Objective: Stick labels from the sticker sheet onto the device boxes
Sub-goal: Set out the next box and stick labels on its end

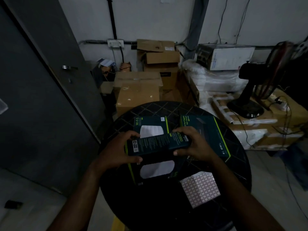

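Both hands hold a dark device box (158, 144) tilted on edge above the round black table (233, 172). My left hand (116, 150) grips its left end, and my right hand (193, 144) grips its right end. Under it lies a second dark box (156, 170) with a white device pictured on top. A WI-FI 5 box (150, 124) lies behind, and a larger dark box (211, 132) with a green edge lies at the right. The sticker sheet (200, 189), a grid of pale labels, lies flat on the table near my right forearm.
Cardboard boxes (138, 90) are stacked on the floor behind the table. A black fan (250, 90) stands on wrapped cartons at the right, with trailing cables. A grey door (41, 80) fills the left side.
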Action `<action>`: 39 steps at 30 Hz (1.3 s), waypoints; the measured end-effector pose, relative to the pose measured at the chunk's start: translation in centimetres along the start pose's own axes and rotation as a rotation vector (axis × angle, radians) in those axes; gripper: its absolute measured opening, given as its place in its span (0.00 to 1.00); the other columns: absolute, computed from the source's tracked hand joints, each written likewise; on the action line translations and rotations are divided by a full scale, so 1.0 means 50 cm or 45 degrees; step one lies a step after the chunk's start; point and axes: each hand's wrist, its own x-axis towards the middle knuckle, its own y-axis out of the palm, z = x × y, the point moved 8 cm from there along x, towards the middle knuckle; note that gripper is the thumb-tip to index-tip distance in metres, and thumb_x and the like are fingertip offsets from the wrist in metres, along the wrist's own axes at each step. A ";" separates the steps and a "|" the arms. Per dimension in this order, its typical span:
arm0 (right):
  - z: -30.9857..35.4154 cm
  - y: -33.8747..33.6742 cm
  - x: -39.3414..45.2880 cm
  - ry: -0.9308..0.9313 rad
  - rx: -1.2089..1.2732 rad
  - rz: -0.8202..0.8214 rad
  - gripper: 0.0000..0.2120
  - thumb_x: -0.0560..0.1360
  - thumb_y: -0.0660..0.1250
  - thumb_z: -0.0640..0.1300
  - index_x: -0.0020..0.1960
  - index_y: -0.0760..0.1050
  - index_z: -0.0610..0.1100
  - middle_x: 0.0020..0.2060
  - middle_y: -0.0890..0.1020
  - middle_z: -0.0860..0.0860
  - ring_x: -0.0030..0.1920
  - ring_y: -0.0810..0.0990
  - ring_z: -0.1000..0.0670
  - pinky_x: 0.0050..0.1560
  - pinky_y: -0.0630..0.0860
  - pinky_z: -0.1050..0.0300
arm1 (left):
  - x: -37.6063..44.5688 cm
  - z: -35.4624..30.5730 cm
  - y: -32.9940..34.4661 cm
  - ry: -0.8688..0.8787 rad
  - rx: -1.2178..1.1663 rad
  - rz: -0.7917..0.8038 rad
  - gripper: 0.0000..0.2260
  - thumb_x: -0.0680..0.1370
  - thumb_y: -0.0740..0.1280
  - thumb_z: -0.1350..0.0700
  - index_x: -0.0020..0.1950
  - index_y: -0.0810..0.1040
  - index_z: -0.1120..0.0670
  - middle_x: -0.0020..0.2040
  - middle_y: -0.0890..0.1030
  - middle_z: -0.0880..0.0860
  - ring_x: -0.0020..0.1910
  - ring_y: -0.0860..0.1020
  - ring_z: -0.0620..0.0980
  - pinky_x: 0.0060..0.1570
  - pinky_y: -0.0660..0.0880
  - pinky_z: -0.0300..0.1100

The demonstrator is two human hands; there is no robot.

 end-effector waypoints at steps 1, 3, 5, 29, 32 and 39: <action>-0.005 -0.001 0.001 0.022 -0.037 -0.022 0.39 0.58 0.83 0.59 0.67 0.76 0.57 0.63 0.72 0.51 0.65 0.72 0.58 0.67 0.69 0.64 | 0.001 -0.004 0.003 0.008 0.030 0.059 0.33 0.61 0.80 0.39 0.63 0.70 0.35 0.61 0.74 0.41 0.60 0.73 0.36 0.59 0.74 0.44; -0.004 -0.005 -0.004 0.067 -0.111 -0.114 0.39 0.59 0.84 0.53 0.68 0.76 0.58 0.63 0.68 0.50 0.65 0.69 0.53 0.68 0.69 0.59 | 0.003 -0.008 0.013 -0.029 0.083 0.150 0.35 0.60 0.78 0.35 0.64 0.69 0.34 0.62 0.73 0.42 0.60 0.72 0.36 0.58 0.72 0.39; 0.009 -0.016 -0.018 0.099 -0.193 -0.295 0.38 0.58 0.86 0.49 0.65 0.78 0.55 0.59 0.68 0.48 0.62 0.69 0.49 0.63 0.72 0.57 | 0.000 -0.015 0.022 -0.077 0.131 0.213 0.36 0.58 0.77 0.31 0.63 0.71 0.35 0.58 0.73 0.41 0.57 0.73 0.36 0.55 0.72 0.37; 0.088 0.086 -0.133 0.642 -0.289 0.212 0.65 0.63 0.79 0.60 0.81 0.34 0.54 0.80 0.49 0.39 0.75 0.65 0.37 0.65 0.73 0.50 | 0.050 -0.110 0.207 0.260 -0.309 0.291 0.34 0.79 0.65 0.65 0.74 0.63 0.32 0.66 0.67 0.51 0.69 0.67 0.45 0.69 0.65 0.39; 0.123 0.066 -0.130 0.392 -0.392 0.173 0.54 0.64 0.78 0.52 0.82 0.50 0.53 0.69 0.71 0.42 0.72 0.68 0.41 0.61 0.74 0.53 | 0.076 -0.108 0.186 0.301 -0.196 0.226 0.32 0.77 0.70 0.60 0.68 0.65 0.27 0.70 0.63 0.46 0.74 0.62 0.46 0.72 0.65 0.46; 0.152 -0.002 -0.104 0.084 -0.142 0.315 0.30 0.61 0.77 0.42 0.62 0.82 0.58 0.66 0.78 0.59 0.67 0.75 0.60 0.66 0.73 0.59 | 0.078 -0.098 0.123 0.288 -0.390 0.250 0.22 0.71 0.78 0.54 0.61 0.79 0.39 0.69 0.73 0.42 0.72 0.67 0.39 0.71 0.68 0.45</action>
